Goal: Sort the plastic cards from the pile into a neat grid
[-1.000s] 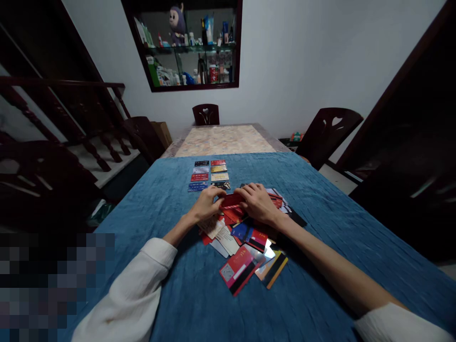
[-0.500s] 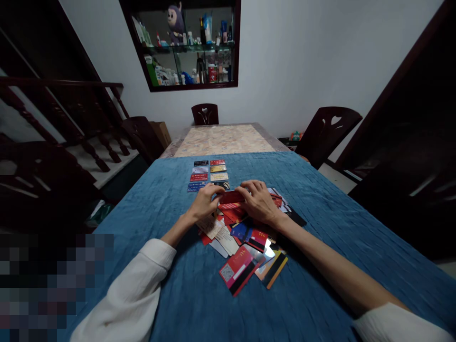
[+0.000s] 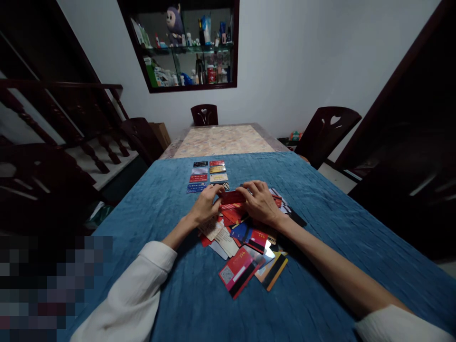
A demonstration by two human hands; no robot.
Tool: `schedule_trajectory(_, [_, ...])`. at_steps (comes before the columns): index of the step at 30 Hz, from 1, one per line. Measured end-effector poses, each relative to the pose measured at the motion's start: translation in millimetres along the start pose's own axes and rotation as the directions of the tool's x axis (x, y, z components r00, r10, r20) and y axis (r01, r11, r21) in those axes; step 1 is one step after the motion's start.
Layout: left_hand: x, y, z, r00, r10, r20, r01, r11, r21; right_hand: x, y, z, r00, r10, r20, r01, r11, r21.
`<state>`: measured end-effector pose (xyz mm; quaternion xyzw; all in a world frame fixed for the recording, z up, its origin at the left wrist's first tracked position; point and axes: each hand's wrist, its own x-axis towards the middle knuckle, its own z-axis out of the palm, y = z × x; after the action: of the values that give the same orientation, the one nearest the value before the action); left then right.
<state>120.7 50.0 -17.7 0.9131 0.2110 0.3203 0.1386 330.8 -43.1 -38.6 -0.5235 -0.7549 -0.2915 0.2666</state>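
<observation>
Between my two hands a dark red card (image 3: pixel 232 197) is held up by its short ends, above a loose heap of cards. My left hand (image 3: pixel 206 205) pinches its left end, and my right hand (image 3: pixel 259 202) grips the right end with bent fingers. Under and in front of them lie overlapping cards: a blue one (image 3: pixel 241 232), a cream one (image 3: pixel 227 242), a pink-red one with a QR code (image 3: pixel 239 270) and an orange one with a black stripe (image 3: pixel 274 271). Beyond my left hand, several cards stand in two columns, among them a red card (image 3: pixel 198 178) and a gold card (image 3: pixel 217 169).
A blue cloth (image 3: pixel 156 209) covers the near part of the table; its far part shows a patterned top (image 3: pixel 228 137). Dark wooden chairs (image 3: pixel 329 133) surround it. A wall cabinet (image 3: pixel 192 88) with bottles and a plush toy is at the back, a stair railing (image 3: pixel 64 85) at left.
Both hands stay almost where they were, still holding the dark red card. The view has shifted very slightly; the cards on the cloth lie as before.
</observation>
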Motion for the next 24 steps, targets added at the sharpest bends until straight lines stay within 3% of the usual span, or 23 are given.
schedule_trajectory(9, [-3, 3, 1.5, 0.998, 0.067, -0.012, -0.066, 0.995, 0.077, 0, 0, -1, 1.0, 0.014, -0.02, -0.015, 1.0, -0.027])
schedule_trajectory(24, [-13, 0, 14.7, 0.99, 0.138, 0.002, -0.125, 0.894, 0.431, 0, 2, -2, 0.999, 0.015, 0.029, -0.015, 1.0, 0.007])
